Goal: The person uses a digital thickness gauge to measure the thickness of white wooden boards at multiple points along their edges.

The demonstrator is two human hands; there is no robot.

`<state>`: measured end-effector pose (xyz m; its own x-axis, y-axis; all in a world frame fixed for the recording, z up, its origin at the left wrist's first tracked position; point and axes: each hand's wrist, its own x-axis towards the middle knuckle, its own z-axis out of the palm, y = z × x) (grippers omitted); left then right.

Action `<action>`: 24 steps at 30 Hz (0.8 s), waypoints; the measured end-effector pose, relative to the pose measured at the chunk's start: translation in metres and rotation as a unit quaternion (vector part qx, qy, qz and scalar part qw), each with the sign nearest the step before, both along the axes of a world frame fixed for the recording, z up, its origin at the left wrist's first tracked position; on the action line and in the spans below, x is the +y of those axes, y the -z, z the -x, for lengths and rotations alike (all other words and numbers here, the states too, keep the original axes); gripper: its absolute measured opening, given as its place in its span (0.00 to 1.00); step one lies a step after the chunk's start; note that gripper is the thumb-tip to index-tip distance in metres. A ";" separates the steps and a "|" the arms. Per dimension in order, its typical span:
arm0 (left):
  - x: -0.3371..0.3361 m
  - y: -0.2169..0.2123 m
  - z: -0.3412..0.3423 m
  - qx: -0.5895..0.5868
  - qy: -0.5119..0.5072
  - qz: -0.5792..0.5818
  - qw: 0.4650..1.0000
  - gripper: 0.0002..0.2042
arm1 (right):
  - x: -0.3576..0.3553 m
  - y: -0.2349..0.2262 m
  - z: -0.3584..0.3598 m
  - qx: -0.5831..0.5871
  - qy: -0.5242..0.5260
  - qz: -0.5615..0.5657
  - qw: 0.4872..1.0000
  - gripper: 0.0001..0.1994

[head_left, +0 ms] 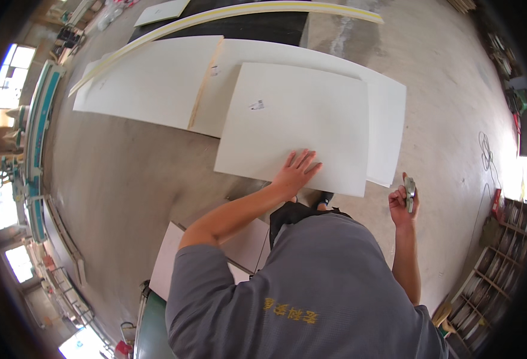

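My left hand (pixel 297 175) lies flat, fingers spread, on the near edge of a white rectangular board (pixel 308 113) with a small printed label. That board rests on top of a larger white panel (pixel 386 122), which shows past its right and far sides. Off the board's right corner, my right hand (pixel 399 207) is closed around a small silver-grey tool (pixel 409 192). What kind of tool it is I cannot make out. Another white panel (pixel 144 78) lies to the left, with a tan strip (pixel 206 84) along its right edge.
A long pale strip with a yellow line (pixel 263 8) crosses the far side above a black surface (pixel 269 27). White panels (pixel 167 251) sit on a green-topped stand (pixel 153 326) at near left. Teal machinery (pixel 36 149) lines the left; a slotted rack (pixel 485 281) stands at right.
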<state>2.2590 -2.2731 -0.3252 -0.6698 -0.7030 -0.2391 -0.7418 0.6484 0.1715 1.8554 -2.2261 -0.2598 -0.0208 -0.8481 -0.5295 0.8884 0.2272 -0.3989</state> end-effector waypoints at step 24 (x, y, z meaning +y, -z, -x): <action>-0.178 -0.357 0.000 0.165 -0.042 -0.074 0.983 0.17 | -0.109 -0.217 -0.028 0.353 0.037 0.187 0.916 0.23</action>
<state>2.2589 -2.4507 0.0314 -0.6688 -0.7334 -0.1217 -0.6797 0.5369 0.4998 1.8838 -2.3355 -0.0428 -0.3110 -0.9498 -0.0347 0.3873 -0.0933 -0.9172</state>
